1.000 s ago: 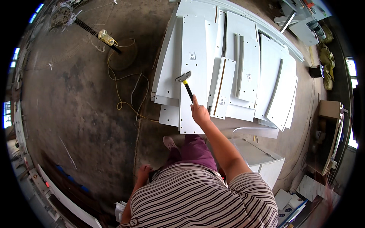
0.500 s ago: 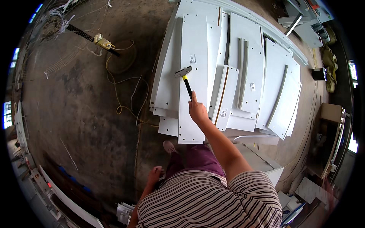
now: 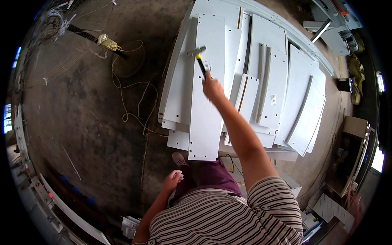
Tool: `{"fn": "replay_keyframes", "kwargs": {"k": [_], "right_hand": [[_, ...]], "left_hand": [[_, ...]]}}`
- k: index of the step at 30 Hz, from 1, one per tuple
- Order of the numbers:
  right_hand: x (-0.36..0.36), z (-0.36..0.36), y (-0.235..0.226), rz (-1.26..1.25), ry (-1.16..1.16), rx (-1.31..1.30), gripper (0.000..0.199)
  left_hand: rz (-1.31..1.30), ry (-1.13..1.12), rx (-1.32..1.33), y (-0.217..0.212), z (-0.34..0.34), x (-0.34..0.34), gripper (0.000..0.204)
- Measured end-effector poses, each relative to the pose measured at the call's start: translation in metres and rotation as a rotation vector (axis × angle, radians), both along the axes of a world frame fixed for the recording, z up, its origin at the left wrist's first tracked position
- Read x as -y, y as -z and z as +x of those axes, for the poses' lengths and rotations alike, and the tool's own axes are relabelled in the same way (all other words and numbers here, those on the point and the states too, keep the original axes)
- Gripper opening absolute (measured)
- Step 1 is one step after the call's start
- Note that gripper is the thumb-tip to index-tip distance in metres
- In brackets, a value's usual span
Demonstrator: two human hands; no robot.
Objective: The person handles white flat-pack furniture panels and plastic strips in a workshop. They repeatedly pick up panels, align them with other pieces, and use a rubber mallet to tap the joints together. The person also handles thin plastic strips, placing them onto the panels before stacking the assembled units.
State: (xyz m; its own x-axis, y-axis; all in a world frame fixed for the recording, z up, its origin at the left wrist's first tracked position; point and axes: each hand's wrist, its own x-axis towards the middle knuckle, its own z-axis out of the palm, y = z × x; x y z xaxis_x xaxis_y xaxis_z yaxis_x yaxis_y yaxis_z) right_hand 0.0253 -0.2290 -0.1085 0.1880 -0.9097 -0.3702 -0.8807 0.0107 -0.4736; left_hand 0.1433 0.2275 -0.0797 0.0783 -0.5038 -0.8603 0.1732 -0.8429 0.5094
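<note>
My right hand (image 3: 212, 89) is closed round the black handle of a scraper (image 3: 200, 60), which has a yellow collar and a wide metal blade head. The blade lies over the upper part of a long white panel (image 3: 206, 118) with small dark holes along its ends. A printed label (image 3: 207, 66) on that panel is partly covered by the handle and my fingers. My left hand (image 3: 174, 179) hangs low beside my thigh, away from the panels, its fingers curled; a pale spot shows at them, too small to name.
Several more white panels (image 3: 265, 85) lie stacked and overlapping to the right. A yellow cable (image 3: 130, 116) loops over the concrete floor on the left, near a round-based stand (image 3: 130, 61). An open brown cabinet (image 3: 350, 159) stands at the far right.
My right hand has moved the scraper farther up along the long panel, past the label. My left hand has come slightly up and right, with its fingers more curled.
</note>
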Motion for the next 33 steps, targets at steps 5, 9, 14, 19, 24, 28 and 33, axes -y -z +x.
{"fn": "replay_keyframes", "kwargs": {"k": [5,9,14,19,24,28,33], "right_hand": [[0.101,-0.005,-0.031,-0.097,0.313,0.22,0.036],[0.041,-0.065,0.012,-0.273,0.331,0.252,0.043],[-0.092,-0.112,0.036,0.018,0.378,0.199,0.041],[-0.108,-0.113,0.013,0.171,0.641,0.546,0.037],[-0.124,-0.092,-0.003,0.051,0.493,0.314,0.031],[-0.15,-0.089,-0.002,0.129,0.642,0.482,0.032],[-0.202,-0.104,0.032,0.06,0.739,0.421,0.032]], "left_hand": [[-0.143,0.174,0.084,0.017,-0.01,0.029,0.028],[-0.399,0.268,0.302,0.048,-0.02,0.06,0.038],[-0.278,0.267,0.191,0.069,-0.023,0.092,0.043],[-0.167,0.147,0.02,0.066,-0.016,0.116,0.039],[-0.078,0.115,0.122,0.086,0.0,0.127,0.043],[-0.19,0.068,0.377,0.081,0.014,0.125,0.052],[-0.246,-0.038,0.333,0.017,0.043,0.133,0.056]]}}
